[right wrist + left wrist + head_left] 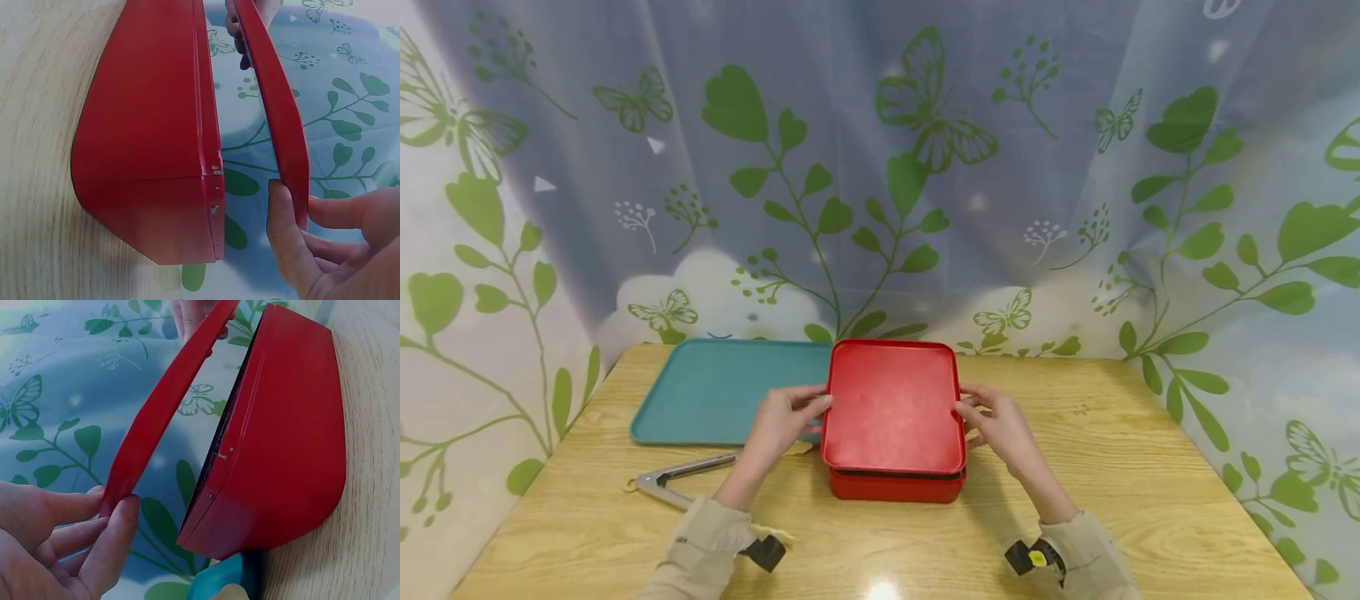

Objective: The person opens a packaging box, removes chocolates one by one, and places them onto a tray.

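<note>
At the far left of the bench [1157,450], we see silver tongs [661,476] lying spread in a V, hinge end outward. Just beyond them lies a teal tray [730,392], its right end hidden from us behind the lid. Next comes the left hand [781,423], its fingers pinching the lid's left edge, thumb on top. Beside it shows a tan piece [800,447], too covered for us to name.

In the middle we find the red lid [895,408], held level with its top up, above the red box [897,486], which stands on the bench. Both wrist views show us a gap between the two, and pale chips on the box's rim. To the right, the right hand [1003,425] has its fingers clamped on the lid's other edge. Behind everything, we see a leaf-print curtain [1037,275].
</note>
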The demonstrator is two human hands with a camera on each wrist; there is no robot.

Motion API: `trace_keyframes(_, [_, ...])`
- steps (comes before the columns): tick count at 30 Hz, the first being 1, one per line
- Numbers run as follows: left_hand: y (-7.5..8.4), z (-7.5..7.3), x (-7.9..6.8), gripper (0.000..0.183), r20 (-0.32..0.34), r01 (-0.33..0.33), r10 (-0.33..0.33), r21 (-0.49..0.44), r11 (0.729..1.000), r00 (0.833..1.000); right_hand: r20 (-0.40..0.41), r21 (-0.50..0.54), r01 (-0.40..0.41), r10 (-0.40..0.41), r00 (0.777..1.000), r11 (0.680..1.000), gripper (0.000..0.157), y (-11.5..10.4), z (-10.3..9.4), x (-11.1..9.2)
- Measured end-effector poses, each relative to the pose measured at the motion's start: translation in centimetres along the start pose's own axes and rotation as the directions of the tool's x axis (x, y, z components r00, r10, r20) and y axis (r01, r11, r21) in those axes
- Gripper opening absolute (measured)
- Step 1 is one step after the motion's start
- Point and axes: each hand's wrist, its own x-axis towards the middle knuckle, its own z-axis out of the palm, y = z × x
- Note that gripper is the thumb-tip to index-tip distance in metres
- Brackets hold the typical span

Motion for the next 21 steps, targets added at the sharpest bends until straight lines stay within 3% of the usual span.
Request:
trace_keyframes(8, [-0.1, 0.1, -0.1, 0.047, 0.073, 0.067, -0.066, -0.01, 0.998, 0.995, 0.027, -0.03, -0.045, 0.046, 0.999, 0.999, 0.049, 0.0, 0.0, -0.1])
trace_keyframes(15, [0.1, 0.4, -0.3, 0.046, 0.07, 0.054, -0.054, -0.001, 0.999, 0.996, 0.036, -0.031, -0.047, 0.048, 0.998, 0.998, 0.05, 0.0, -0.3, 0.1])
trace_keyframes(21, [1.0, 1.8, -0.8, 0.045, 0.051, 0.013, -0.013, 0.001, 1.0, 0.999, 0.012, -0.019, -0.04, 0.04, 0.999, 0.999, 0.049, 0.0, -1.5, 0.0])
